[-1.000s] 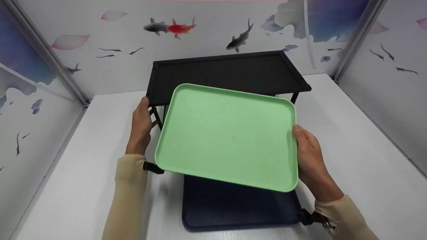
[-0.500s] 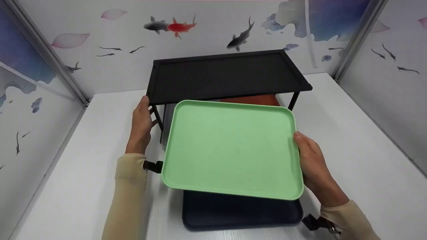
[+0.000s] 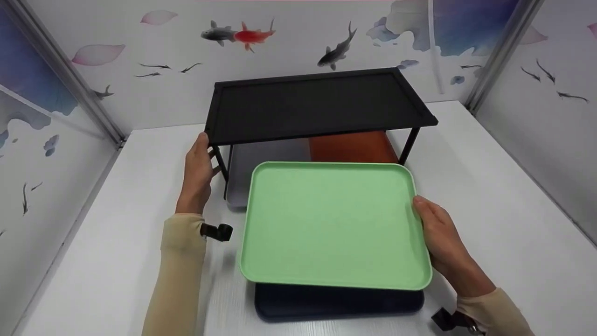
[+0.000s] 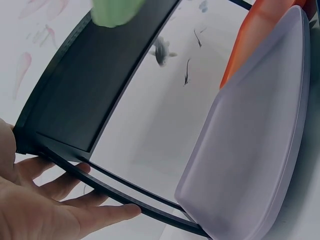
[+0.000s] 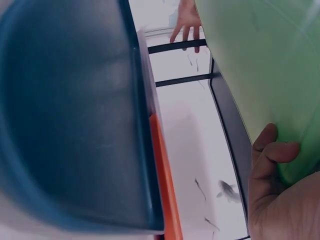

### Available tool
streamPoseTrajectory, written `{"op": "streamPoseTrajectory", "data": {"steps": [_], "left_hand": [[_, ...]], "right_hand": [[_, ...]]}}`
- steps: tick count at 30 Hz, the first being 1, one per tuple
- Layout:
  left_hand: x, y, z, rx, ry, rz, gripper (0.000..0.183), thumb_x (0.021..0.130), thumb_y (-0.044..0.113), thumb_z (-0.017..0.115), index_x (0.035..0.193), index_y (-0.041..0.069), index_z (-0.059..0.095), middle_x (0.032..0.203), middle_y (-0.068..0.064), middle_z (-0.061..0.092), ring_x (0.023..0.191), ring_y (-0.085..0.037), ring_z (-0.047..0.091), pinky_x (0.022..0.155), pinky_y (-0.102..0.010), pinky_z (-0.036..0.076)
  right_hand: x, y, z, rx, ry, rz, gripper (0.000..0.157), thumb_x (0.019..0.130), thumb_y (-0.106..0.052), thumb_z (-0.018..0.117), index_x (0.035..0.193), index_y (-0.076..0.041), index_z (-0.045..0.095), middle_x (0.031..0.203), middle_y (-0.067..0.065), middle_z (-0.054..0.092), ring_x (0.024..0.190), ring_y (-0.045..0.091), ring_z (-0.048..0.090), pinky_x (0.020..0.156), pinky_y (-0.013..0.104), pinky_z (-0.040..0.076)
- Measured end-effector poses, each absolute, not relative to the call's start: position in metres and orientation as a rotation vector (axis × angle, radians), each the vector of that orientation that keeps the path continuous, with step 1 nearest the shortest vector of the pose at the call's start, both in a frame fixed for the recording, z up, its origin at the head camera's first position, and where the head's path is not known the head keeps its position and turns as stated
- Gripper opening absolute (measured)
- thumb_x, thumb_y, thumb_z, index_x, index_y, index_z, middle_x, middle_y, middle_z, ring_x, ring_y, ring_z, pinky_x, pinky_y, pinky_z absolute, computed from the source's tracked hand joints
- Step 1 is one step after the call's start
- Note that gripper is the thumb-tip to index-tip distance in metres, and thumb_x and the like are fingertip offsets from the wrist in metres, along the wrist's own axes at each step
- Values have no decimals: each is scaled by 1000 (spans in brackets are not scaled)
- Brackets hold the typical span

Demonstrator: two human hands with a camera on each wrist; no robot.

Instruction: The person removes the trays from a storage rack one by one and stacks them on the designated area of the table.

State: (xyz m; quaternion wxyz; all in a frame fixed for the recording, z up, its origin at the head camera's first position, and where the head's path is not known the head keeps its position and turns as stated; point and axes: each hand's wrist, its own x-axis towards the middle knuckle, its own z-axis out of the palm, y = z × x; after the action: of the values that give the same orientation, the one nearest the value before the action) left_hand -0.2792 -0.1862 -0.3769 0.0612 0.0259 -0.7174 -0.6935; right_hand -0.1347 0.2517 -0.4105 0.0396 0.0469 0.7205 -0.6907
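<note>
My right hand [image 3: 440, 228] grips the right edge of a light green tray [image 3: 336, 224], thumb on the rim and fingers curled underneath, as the right wrist view shows. The tray is held above a navy blue tray [image 3: 338, 304] on the table and covers most of it from the head view. My left hand [image 3: 198, 170] holds the left front corner of a black rack [image 3: 322, 107], with the thumb at its top edge and the fingers spread against the leg bars [image 4: 125, 200]. Under the rack lie a grey tray [image 3: 270, 153] and an orange tray [image 3: 354, 145], side by side.
The white table [image 3: 494, 186] reaches back to a white wall panel [image 3: 289, 65] printed with fish. Side panels with metal corner posts [image 3: 503, 51] enclose it left and right. The rack's legs [image 3: 410, 144] stand at both sides of the grey and orange trays.
My right hand has brought the green tray down towards me and slightly right, turning its edges level. The grey and orange trays have come into sight. My left hand stays at the rack.
</note>
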Motion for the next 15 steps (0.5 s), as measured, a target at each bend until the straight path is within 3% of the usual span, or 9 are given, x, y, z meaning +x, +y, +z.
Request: {"op": "streamPoseTrajectory", "data": {"steps": [9,15], "left_hand": [[-279,-186,-374,82,-2176,-2095,64,109,55,29,162,18,32,166,-9,29,154,-37,25,119,-59,33],[-279,-186,-375,85,-2212,-2076,66,109,58,28,162,19,31,167,-7,27,154,-36,25,119,-56,35]], "right_hand": [[-135,257,-420,188,2219,-2059,62,112,-44,33,152,3,37,109,0,64,98,9,65,86,27,56],[-135,259,-425,192,2220,-2004,66,111,-49,33,151,3,38,110,3,64,99,11,66,87,28,56]]}}
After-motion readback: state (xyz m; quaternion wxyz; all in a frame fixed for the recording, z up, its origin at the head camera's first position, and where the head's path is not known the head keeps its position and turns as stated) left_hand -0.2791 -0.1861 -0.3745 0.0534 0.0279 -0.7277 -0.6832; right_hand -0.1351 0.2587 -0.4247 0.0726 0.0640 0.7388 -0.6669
